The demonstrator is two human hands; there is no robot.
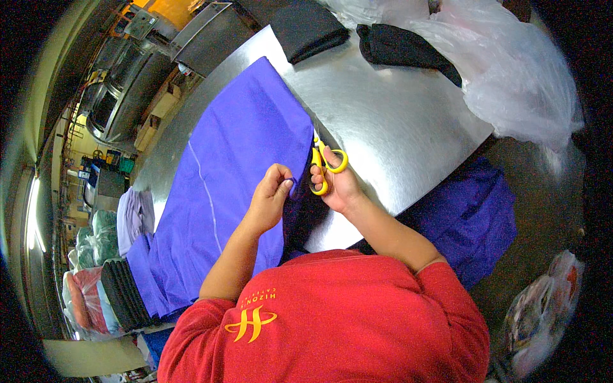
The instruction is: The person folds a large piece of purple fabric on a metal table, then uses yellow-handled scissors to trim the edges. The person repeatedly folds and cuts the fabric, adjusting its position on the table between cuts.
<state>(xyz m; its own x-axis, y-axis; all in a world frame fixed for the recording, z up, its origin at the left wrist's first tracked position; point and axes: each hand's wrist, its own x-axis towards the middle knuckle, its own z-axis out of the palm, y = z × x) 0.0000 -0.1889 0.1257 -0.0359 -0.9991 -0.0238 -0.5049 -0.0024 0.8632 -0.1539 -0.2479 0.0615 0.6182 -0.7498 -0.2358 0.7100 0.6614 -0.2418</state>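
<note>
A large purple cloth [249, 121] lies across the metal table, with a pale line running down its left part. My left hand [271, 193] pinches a bit of the cloth's edge between thumb and fingers. Just to its right, my right hand [338, 185] holds yellow-handled scissors [317, 153], with fingers around the handle loops. The scissors' blades point away from me, beside the cloth's right edge. Whether the blades touch the cloth I cannot tell.
Folded black cloths [308, 32] and clear plastic bags [504, 70] sit at the table's far side. More purple cloth [466, 214] hangs at the right. Folded stacks [124, 293] stand at left. The metal table [383, 121] has a corner at right. A filled plastic bag [543, 306] lies lower right.
</note>
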